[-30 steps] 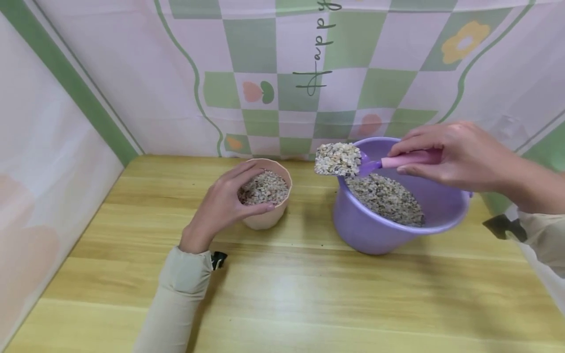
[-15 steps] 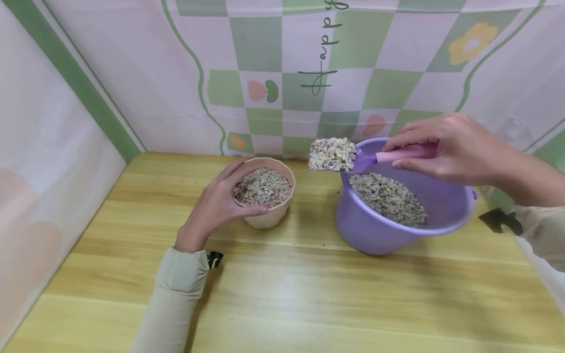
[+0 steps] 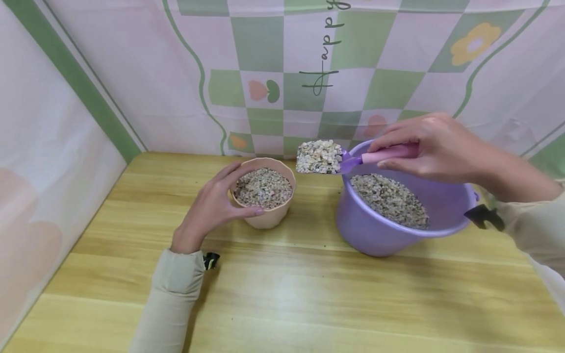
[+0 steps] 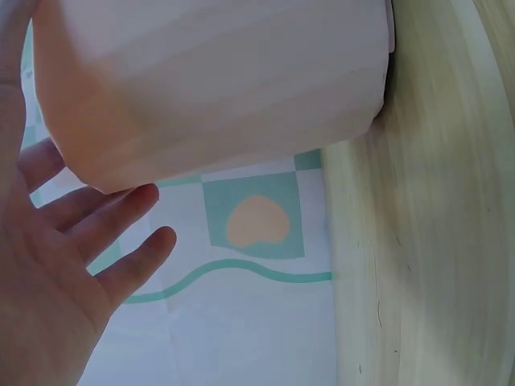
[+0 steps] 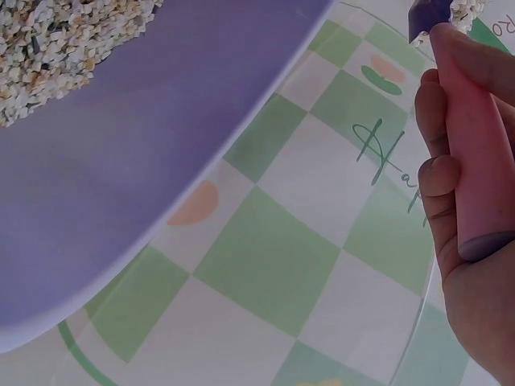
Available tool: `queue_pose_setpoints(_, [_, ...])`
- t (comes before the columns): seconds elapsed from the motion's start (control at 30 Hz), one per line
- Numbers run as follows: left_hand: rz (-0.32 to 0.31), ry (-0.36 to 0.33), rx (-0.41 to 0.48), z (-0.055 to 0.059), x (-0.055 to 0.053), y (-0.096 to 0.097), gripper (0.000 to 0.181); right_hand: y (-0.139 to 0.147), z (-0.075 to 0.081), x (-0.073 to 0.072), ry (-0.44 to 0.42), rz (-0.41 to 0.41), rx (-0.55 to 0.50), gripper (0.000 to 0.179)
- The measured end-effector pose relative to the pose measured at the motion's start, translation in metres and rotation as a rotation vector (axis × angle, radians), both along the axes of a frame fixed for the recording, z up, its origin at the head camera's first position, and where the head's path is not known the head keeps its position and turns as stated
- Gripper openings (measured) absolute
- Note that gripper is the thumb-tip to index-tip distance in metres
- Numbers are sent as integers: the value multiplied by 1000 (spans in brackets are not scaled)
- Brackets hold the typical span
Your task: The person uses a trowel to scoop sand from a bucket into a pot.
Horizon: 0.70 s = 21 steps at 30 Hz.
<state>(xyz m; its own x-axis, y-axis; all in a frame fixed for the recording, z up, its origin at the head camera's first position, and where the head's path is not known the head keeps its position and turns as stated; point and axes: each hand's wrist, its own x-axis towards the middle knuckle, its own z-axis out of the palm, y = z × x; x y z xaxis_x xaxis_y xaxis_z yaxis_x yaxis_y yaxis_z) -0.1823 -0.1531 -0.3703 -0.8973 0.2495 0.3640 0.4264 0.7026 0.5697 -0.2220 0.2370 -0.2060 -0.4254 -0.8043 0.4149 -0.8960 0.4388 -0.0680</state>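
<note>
My right hand [image 3: 441,149] grips the pink handle of a small purple-necked shovel [image 3: 390,154]. A heap of pale gravel [image 3: 320,157] covers its blade, which hangs level between the two containers, just past the bucket's left rim. On the table stands a peach flower pot [image 3: 266,220] nearly full of similar gravel. My left hand [image 3: 207,208] curves round the pot's left side near the rim, thumb in front and fingers behind. In the left wrist view, some fingertips [image 4: 146,195] lie by the pot's rim. Gravel also lies in a purple bucket [image 3: 372,233], below my right hand.
The wooden table [image 3: 273,294] ends at the back against a green-and-white checked cloth [image 3: 304,90]. Another pale cloth [image 3: 53,162] borders the left side. A few stray specks lie on the wood near the bucket.
My right hand has carried the loaded shovel leftward, from above the bucket's rim toward the pot. The left hand has slid slightly left along the pot, uncovering more of its gravel.
</note>
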Motion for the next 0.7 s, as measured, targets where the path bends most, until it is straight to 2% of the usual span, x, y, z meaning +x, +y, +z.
queue_pose_setpoints(0.2, [-17,-25,-6,-3,0,-5,96,-9,-1,-1,-17,-1,8,44])
queue_pose_setpoints(0.7, [-43,-2,21,-5,-2,-7,98,-27,0,-8,-30,84,40,32])
